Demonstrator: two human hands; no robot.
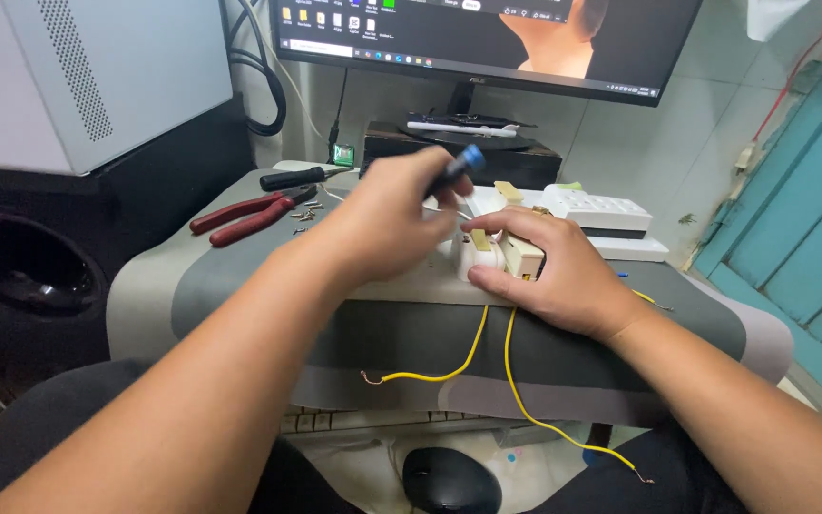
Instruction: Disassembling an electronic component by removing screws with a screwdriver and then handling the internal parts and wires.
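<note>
1. Hands are working together over the grey counter (240,286): we are gripping a screwdriver (456,168) with a blue-capped handle in our left hand (387,224), fingers wrapped tight around it, the tip hidden behind the hand.
2. We are pinching a small cream socket block (516,255) with our right hand (554,271), thumb below and fingers above, pressing it to a pale strip at the counter's front edge.
3. Two yellow wires (497,366) are hanging from the block over the counter's edge, bare ends dangling.
4. Red-handled pliers (249,215), a black-handled screwdriver (302,177) and loose screws (303,217) are lying to the left, well apart from the hands.
5. A white switch plate (601,211) is sitting just behind our right hand.
</note>
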